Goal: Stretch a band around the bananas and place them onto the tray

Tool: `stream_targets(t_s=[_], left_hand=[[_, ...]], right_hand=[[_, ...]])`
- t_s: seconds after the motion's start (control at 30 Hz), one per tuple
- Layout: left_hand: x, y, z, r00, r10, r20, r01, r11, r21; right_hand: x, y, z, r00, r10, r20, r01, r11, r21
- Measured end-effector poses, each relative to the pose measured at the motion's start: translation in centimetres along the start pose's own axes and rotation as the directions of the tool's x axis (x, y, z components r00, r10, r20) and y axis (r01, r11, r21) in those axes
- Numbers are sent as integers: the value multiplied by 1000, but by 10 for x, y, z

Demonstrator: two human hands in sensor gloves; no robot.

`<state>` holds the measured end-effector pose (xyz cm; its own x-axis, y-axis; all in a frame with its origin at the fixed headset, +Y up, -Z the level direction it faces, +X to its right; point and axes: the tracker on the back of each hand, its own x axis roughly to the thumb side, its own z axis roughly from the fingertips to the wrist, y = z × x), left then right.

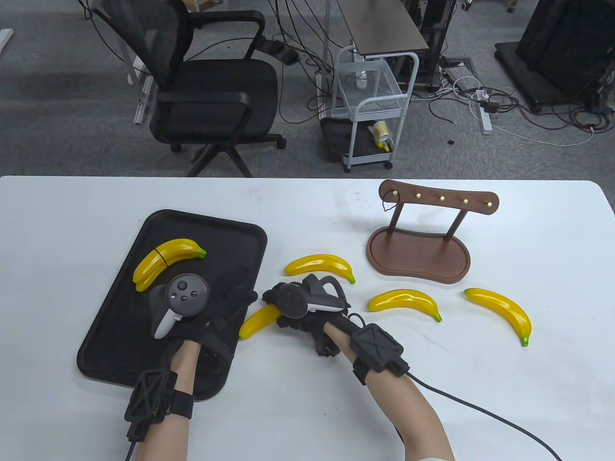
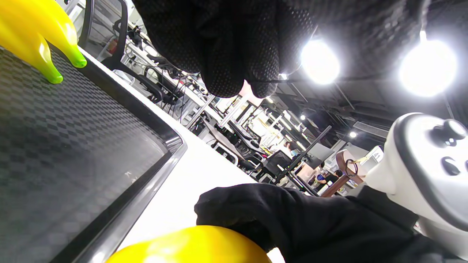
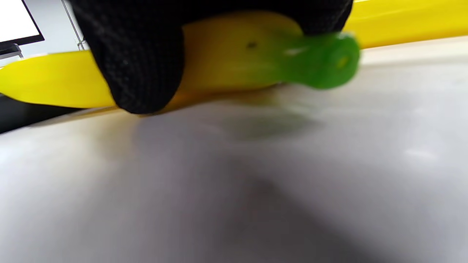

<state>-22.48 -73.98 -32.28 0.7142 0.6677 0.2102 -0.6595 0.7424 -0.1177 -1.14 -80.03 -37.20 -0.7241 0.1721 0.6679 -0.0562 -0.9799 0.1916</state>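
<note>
White table point(image 1: 307, 408): right hand point(image 1: 302, 300) grips half-hidden banana point(image 1: 259, 321); left hand point(image 1: 211, 307) grasp unclear.

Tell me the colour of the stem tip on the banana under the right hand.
Bright green, on a yellow banana; the right wrist view shows it best.

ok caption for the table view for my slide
Right hand grips a loose banana beside the tray, where a banded pair of bananas lies; left hand over the tray.
</note>
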Motion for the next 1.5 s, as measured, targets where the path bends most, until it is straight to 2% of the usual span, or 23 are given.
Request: stream_targets(t_s=[0.23,0.67,1.07,1.27,1.5], left_hand=[[0,-1,0,1000,7,-3,-7,1000,-4],[0,-2,-1,1000,10,2,-10,1000,0],[-1,-2,-1,1000,13,-1,-13,1000,-7],[-1,-3,0,1000,13,-7,-13,1000,-12],[0,-4,-1,1000,10,-3,-10,1000,-14]], right_hand=[[-3,-6,4,1000,-13,2,13,1000,-28],[-31,-50,22,996,-27,-82,17,993,-118],[-64,-81,35,983,-43,-177,15,988,-156],[-81,-90,49,978,-40,-206,4,985,-172],[-110,-98,81,966,-45,-256,-8,979,-202]])
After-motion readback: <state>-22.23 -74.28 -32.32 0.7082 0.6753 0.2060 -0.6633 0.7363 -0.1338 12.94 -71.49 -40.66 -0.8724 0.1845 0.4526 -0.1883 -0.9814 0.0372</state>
